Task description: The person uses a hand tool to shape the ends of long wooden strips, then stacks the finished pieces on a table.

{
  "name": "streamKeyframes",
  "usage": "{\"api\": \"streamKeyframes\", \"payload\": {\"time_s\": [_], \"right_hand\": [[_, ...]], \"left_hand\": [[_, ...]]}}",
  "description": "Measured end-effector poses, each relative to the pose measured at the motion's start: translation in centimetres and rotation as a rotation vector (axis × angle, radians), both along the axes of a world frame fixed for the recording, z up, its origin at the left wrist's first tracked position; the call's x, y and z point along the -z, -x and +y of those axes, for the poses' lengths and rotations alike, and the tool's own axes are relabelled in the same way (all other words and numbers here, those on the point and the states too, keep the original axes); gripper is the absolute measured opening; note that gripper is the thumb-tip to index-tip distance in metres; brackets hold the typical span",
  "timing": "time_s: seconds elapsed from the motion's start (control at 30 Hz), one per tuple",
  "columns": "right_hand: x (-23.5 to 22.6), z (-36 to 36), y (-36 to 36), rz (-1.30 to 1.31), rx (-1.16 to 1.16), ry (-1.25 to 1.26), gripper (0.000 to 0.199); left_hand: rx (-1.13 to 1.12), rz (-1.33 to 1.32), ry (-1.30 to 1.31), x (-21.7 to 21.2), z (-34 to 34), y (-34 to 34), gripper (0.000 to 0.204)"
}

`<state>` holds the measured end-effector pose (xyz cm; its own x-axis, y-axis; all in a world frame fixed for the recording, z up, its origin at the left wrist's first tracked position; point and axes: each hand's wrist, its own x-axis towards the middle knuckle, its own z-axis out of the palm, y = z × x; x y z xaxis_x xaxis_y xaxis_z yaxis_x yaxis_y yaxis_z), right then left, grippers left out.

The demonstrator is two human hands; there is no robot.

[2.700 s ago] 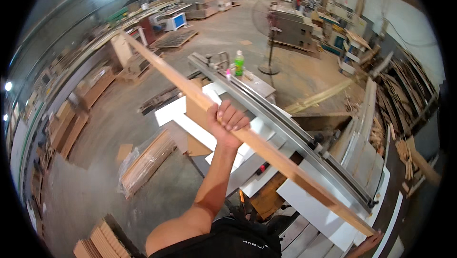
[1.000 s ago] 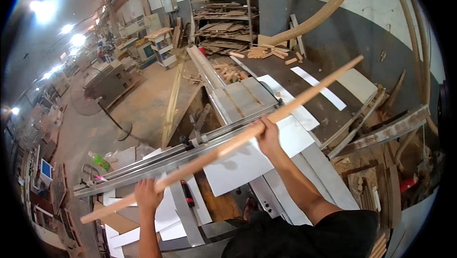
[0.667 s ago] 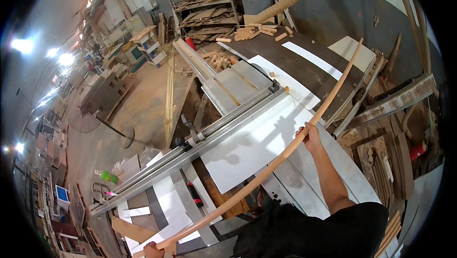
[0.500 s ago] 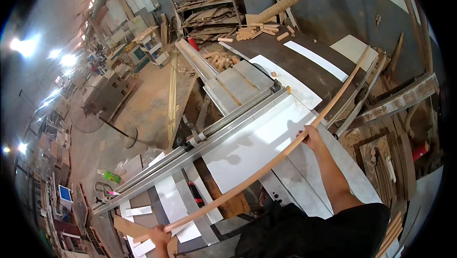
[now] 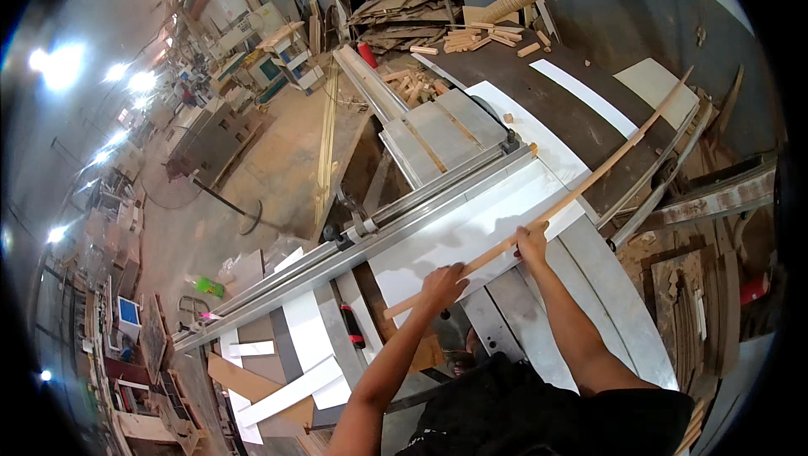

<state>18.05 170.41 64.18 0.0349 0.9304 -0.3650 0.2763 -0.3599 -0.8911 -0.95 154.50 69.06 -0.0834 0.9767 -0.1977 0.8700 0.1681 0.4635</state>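
L hand (image 5: pixel 444 285) n R hand (image 5: pixel 530 243) both gripping the wood strip (image 5: pixel 490 256) mid-frame over a white panel (image 5: pixel 433 250), prob positioning it, so next move needs steady guiding imo.

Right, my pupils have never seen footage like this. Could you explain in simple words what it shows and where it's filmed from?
There is no robot here: a person works bare-handed. The view comes from a wide fisheye camera worn on the head, looking down, so straight edges bend near its rim.

The left hand and right hand both hold a long wooden strip, which slants over a large white panel. Beyond the panel runs a long metal rail. The panel lies on a grey metal worktable. To its left lies a black-and-red hand tool, perhaps a utility knife.
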Motion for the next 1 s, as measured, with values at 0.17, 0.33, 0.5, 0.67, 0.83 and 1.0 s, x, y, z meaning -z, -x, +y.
{"api": "streamKeyframes", "payload": {"time_s": [0.17,0.33,0.5,0.67,0.83,1.0], "right_hand": [[3.1,4.4,1.2,-0.12,-0.081,-0.046,0.068],[4.4,9.9,1.9,0.018,0.031,-0.077,0.089],[5.4,12.2,6.0,0.174,-0.022,-0.03,0.047],[4.4,13.8,7.5,0.159,0.036,-0.09,0.047],[4.6,14.1,6.7,0.076,0.106,-0.147,0.047],[4.5,14.6,7.4,0.122,0.055,-0.043,0.065]], "left_hand": [[0.158,-0.084,-0.239,-4.3,2.0,1.6,0.049],[-0.36,0.21,-0.781,-8.0,3.2,10.7,0.042],[-0.803,0.267,-0.667,-6.6,0.9,22.0,0.056],[-0.843,-0.429,-0.549,-5.5,5.4,23.9,0.055],[-0.779,-0.645,-0.829,-5.7,4.2,18.7,0.047],[-0.909,-0.542,-0.612,-2.0,-3.8,12.7,0.025]]}}
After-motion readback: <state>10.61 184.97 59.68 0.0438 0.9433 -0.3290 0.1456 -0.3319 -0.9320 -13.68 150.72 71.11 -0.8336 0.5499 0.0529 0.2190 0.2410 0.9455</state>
